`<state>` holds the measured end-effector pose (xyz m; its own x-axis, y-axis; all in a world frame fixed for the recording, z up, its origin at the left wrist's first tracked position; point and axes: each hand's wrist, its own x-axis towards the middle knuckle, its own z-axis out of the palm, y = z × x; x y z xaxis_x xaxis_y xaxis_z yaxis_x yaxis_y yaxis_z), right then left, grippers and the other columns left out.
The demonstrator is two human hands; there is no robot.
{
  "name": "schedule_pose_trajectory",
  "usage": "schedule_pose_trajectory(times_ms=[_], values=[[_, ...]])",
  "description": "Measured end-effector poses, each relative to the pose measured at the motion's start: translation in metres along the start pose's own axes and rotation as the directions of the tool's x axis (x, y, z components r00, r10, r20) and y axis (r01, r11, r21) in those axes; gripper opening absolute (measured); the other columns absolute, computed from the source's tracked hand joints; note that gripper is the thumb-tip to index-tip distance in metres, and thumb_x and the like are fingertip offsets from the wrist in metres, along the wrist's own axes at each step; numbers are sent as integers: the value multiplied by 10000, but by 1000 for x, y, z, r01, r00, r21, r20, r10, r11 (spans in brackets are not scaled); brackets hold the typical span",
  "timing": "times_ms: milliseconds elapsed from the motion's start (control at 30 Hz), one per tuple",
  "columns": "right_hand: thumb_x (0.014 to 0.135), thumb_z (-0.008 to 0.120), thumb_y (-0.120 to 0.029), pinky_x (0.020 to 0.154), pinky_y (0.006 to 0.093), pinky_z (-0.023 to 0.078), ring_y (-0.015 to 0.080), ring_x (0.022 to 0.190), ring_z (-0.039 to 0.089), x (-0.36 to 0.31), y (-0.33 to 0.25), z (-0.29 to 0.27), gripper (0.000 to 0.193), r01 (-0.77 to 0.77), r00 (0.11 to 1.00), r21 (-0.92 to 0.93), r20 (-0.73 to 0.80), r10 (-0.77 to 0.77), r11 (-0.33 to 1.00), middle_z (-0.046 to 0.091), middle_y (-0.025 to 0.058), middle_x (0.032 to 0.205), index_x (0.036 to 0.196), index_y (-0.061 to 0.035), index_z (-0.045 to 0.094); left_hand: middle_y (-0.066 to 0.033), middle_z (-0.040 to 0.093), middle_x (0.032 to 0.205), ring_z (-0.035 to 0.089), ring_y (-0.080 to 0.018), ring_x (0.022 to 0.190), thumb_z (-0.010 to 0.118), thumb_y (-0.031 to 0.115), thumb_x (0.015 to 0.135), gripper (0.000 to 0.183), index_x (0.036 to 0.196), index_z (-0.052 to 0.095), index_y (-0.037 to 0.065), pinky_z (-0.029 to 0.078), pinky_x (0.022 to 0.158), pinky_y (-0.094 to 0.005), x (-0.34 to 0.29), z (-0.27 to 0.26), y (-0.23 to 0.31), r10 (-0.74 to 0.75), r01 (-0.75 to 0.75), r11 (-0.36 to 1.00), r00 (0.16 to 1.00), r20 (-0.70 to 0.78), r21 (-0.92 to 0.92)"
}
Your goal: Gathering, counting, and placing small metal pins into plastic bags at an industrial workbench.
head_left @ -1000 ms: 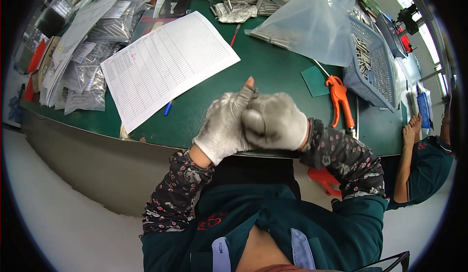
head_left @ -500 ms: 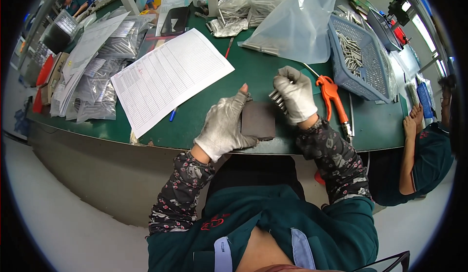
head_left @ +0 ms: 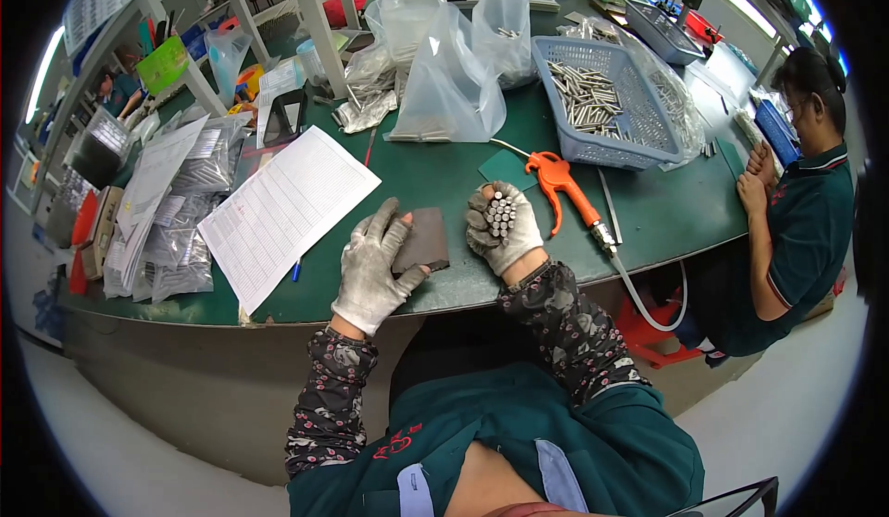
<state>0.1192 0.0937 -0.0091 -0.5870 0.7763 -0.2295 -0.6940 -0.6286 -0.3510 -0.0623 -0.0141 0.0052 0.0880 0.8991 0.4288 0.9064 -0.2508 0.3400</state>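
Note:
My right hand [head_left: 515, 247], in a grey-white glove with bare fingertips, is wrapped round a bundle of short metal pins [head_left: 501, 216]. Their round ends face up towards me. To its left, a flat dark brown square block [head_left: 426, 239] lies by the table's front edge. My left hand [head_left: 370, 262], gloved alike, rests along the block's left side. Its fingers are stretched out and its thumb lies at the near edge of the block. An orange air blow gun [head_left: 567, 186] with a hose lies just beyond my right hand.
A blue-grey plastic basket [head_left: 619, 154] of metal pins stands beyond the blow gun. Clear plastic bags [head_left: 440, 82] stand at the back. A printed sheet [head_left: 289, 211] and bagged parts [head_left: 190, 225] lie on the left. A co-worker [head_left: 806, 211] sits on the right.
My view has tilted up and turned right. My right hand has turned the pins so their ends face up. My left hand stays at the block.

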Motion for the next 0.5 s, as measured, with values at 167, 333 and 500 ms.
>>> schedule_pose_trajectory(times_ms=[167, 333, 500], values=[[909, 392, -276, 342, 248, 262, 136, 475, 393, 0, 3, 7, 258, 0, 999, 65, -45, 3, 998, 445, -18, 613, 726, -136, 511, -167, 444, 1312, 455, -400, 1135, 692, 365, 726, 631, 1256, 493, 87, 429, 912, -457, 8, -3, 11, 138, -120, 987, 974, -180, 106], [895, 449, -298, 350, 260, 288, 152, 438, 440, 6, 7, 0, 222, 36, 998, 63, -50, -33, 997, 521, 14, 651, 735, -149, 487, -217, 472, 1263, 472, -411, 1130, 526, 568, 808, 710, 1274, 461, 36, 411, 912, -471, 40, 7, 50, 269, -273, 962, 926, -264, 22], [925, 427, -315, 760, 353, 494, 235, 830, 594, 12, 17, -10, 242, 175, 984, 149, -42, -170, 973, 600, 97, 897, 981, -116, 552, -201, 535, 1199, 517, -379, 1105, 446, 549, 874, 609, 1229, 511, 59, 436, 905, -422, 78, 33, 92, 256, -245, 967, 923, -287, 74]])
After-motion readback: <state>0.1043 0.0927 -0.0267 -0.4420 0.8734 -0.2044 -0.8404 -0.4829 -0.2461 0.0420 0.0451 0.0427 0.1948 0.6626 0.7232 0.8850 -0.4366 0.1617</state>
